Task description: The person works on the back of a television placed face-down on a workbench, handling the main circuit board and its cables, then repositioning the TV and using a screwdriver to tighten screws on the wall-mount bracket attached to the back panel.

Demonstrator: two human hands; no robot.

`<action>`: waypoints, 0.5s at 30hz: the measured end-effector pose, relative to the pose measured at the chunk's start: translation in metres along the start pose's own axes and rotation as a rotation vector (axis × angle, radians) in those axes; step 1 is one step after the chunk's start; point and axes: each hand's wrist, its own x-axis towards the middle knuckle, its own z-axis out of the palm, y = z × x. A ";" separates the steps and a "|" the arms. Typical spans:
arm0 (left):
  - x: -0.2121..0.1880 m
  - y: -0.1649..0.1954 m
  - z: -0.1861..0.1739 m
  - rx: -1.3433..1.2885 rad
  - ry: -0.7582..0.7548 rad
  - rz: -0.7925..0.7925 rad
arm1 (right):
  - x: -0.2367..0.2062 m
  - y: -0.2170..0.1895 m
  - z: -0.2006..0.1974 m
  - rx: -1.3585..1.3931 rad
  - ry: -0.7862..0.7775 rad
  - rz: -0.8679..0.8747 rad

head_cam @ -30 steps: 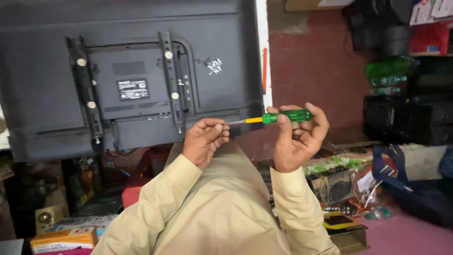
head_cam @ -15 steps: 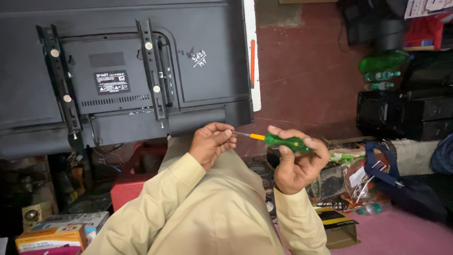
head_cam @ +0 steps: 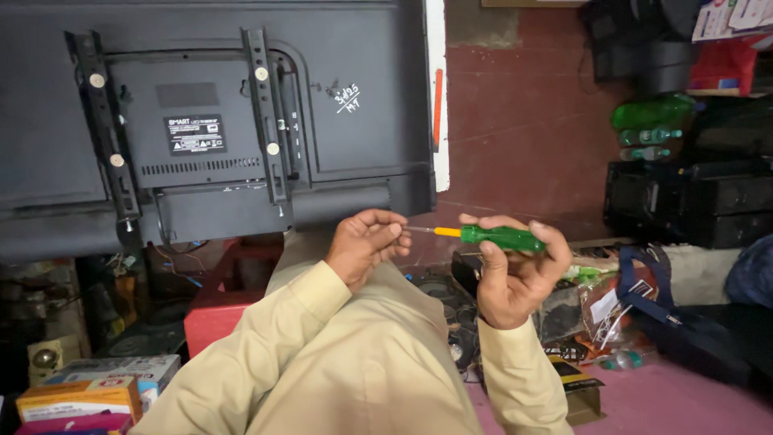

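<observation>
Gripping translucent green screwdriver (head_cam: 491, 237), metal-tipped

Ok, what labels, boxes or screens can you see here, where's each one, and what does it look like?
Television: upper left, back facing, large dark grey panel with black brackets.
Sticker: middle of that back, small black rectangle, white print.
Handwritten mark: right of the brackets, white scrawl.
Cardboard boxes: bottom left, orange and white.
Packets: top right, white and red.
</observation>
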 end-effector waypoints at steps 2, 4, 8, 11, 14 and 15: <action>-0.005 0.005 0.002 -0.004 0.010 -0.003 | 0.002 0.005 0.002 -0.044 -0.015 -0.067; -0.008 0.010 0.004 0.022 0.052 0.005 | 0.007 0.013 0.005 -0.098 -0.029 -0.129; -0.020 0.013 -0.006 0.087 0.074 0.040 | 0.020 0.038 0.017 -0.152 -0.103 -0.238; -0.026 0.010 -0.019 0.107 0.097 0.023 | 0.027 0.055 0.026 -0.153 -0.184 -0.280; -0.028 0.006 -0.030 0.082 0.122 0.039 | 0.032 0.066 0.033 -0.165 -0.238 -0.316; -0.028 0.005 -0.033 0.087 0.130 0.045 | 0.033 0.069 0.035 -0.174 -0.244 -0.318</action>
